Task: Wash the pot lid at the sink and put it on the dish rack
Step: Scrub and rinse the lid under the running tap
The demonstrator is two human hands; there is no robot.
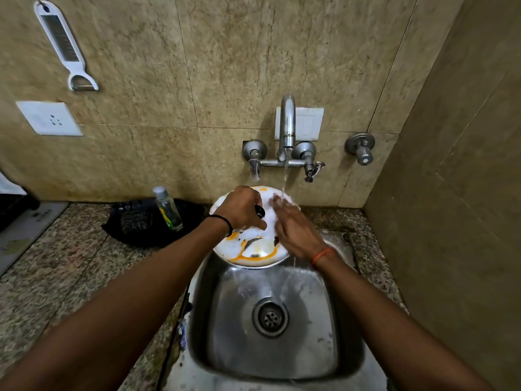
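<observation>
The round steel pot lid is held over the far end of the steel sink, covered in white foam with orange food streaks. My left hand grips the lid's black knob at its centre. My right hand lies flat on the foamy right side of the lid, fingers together and reaching up under the water stream. The faucet above runs a thin stream onto the lid's top edge. No dish rack shows in this view.
A clear plastic bottle leans on a black object on the granite counter left of the sink. A white peeler hangs on the tiled wall. A side wall stands close on the right.
</observation>
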